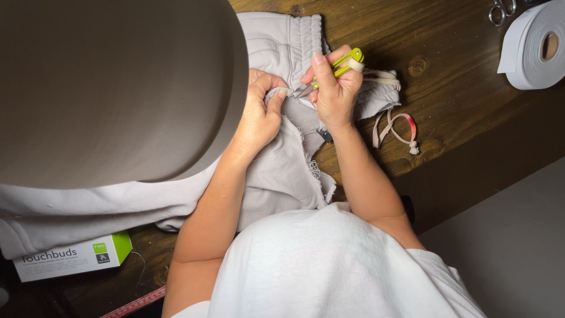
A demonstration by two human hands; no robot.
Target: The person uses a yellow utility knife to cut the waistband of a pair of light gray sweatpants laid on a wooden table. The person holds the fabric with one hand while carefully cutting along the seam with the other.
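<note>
right hand [334,88] fingers wrap green thread snips [336,66], blades at seam. left hand [259,112] fingers pinch grey garment [282,171] fold taut beside tips. garment lies mid surface [447,112], near front edge. risk: blade slips, nicks cloth or left thumb if tension drops. tape roll [538,44] at far right corner.

My left grip [262,112] pinches soft, matt grey cloth [282,171] with a frayed raw edge. My right grip [332,88] holds snips [338,65] with glossy green plastic handles and metal blades. The desk [447,88] is dark, knotty wood with a dull sheen.
</note>
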